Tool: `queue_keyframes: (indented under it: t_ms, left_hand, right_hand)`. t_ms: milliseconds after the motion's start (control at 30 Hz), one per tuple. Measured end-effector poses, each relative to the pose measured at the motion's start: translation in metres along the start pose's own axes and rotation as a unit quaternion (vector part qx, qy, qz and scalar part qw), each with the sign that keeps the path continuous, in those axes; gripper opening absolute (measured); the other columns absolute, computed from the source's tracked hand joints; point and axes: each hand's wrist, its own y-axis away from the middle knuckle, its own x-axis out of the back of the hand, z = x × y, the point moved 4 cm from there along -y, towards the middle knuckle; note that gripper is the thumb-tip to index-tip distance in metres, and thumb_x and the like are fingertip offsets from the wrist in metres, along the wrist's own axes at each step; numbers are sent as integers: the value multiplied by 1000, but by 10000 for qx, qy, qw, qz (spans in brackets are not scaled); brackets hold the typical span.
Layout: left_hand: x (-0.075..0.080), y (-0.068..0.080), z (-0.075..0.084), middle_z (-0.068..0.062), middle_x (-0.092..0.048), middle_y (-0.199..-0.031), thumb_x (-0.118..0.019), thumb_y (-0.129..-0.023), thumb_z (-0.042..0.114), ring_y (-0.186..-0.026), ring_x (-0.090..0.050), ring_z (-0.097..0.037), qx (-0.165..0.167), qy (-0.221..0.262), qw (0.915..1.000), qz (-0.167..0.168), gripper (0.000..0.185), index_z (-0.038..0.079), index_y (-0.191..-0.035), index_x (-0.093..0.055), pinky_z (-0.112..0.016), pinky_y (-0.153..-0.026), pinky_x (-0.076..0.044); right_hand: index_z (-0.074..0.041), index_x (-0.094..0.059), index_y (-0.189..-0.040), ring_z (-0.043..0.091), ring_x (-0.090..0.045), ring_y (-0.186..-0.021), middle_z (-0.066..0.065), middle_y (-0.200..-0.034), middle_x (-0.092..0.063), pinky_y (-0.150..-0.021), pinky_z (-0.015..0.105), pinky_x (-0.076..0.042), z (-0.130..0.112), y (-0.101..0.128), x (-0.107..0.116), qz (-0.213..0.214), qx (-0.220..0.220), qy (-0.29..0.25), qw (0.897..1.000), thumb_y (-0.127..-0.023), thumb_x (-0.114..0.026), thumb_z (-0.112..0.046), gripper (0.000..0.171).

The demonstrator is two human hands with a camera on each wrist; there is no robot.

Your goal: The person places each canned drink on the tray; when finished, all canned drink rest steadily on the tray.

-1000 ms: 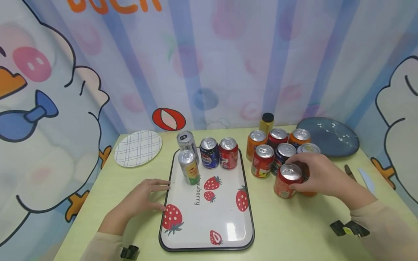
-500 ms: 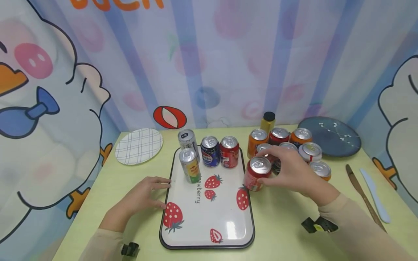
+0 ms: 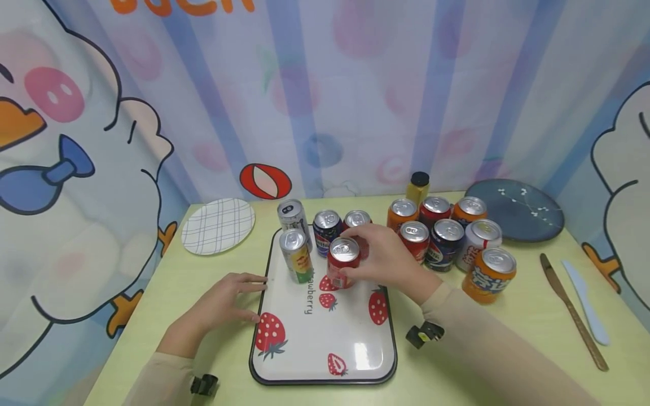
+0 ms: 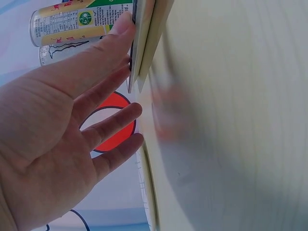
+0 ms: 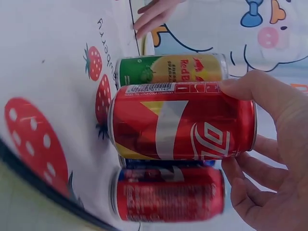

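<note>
My right hand (image 3: pixel 386 262) has its fingers and thumb curled round a red aluminium cola can (image 3: pixel 343 263), holding it upright over the far half of the white rectangular strawberry-print tray (image 3: pixel 325 338); from the wrist view I cannot tell whether the can's base touches the tray or sits just above it. Just left of it stands a yellow-and-green drink can (image 3: pixel 296 255), and behind it, along the tray's far edge, are a silver can (image 3: pixel 292 214), a blue can (image 3: pixel 326 231) and another red can (image 3: pixel 357 219) partly hidden by my fingers. My left hand (image 3: pixel 223 301) lies flat on the pale green table (image 3: pixel 482 349) with fingers straight and relaxed, holding nothing, its fingertips touching the tray's left rim. To the right of the tray a cluster of orange, red and blue cans (image 3: pixel 447 237) stands near a dark blue plate (image 3: pixel 523 210).
</note>
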Motion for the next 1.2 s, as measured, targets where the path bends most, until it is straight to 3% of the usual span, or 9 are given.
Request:
queue_keyframes:
  t_ms: [133,367,833,1000,1200]
  left_hand:
    - [0,-1,0,-5,-61,-147,-94,-73,33,-139,-51,-39,28,-7,10000,-8,68,14,-134,-71,-61,-117,-42]
    - [3,1,3,-5,-62,-147,-93,-73,33,-139,-51,-39,58,-56,10000,-21,68,14,-134,-71,-61,-117,-42]
    - [0,1,2,-4,-61,-148,-94,-73,31,-140,-50,-38,151,-52,9999,-3,68,14,-134,-71,-60,-117,-42]
    - [-1,1,2,-4,-61,-148,-94,-73,32,-140,-50,-37,181,-33,9998,-7,68,15,-134,-71,-59,-117,-42]
    - [0,3,1,-4,-61,-148,-94,-73,31,-140,-50,-37,163,-42,9999,-5,67,15,-134,-71,-59,-117,-42]
  right_hand:
    - [-9,-71,-122,19,-70,-107,5,-117,-75,-94,37,-62,-3,-9,-12,10,-14,146,9999,-69,-97,-30,62]
    - [-9,-72,-123,20,-70,-108,5,-118,-75,-94,37,-62,-7,-16,-26,89,-116,272,9995,-69,-95,-32,63]
    - [-14,-68,-133,21,-67,-122,4,-132,-70,-101,38,-59,0,-15,-38,-23,-648,-200,9977,-75,-94,-32,66]
    - [-17,-67,-134,22,-67,-119,3,-135,-68,-98,40,-61,3,-4,-33,-38,-688,-332,9971,-77,-93,-29,64]
    - [-17,-71,-128,24,-65,-118,2,-133,-68,-94,42,-61,6,23,-7,65,-534,-166,9984,-78,-92,-24,55]
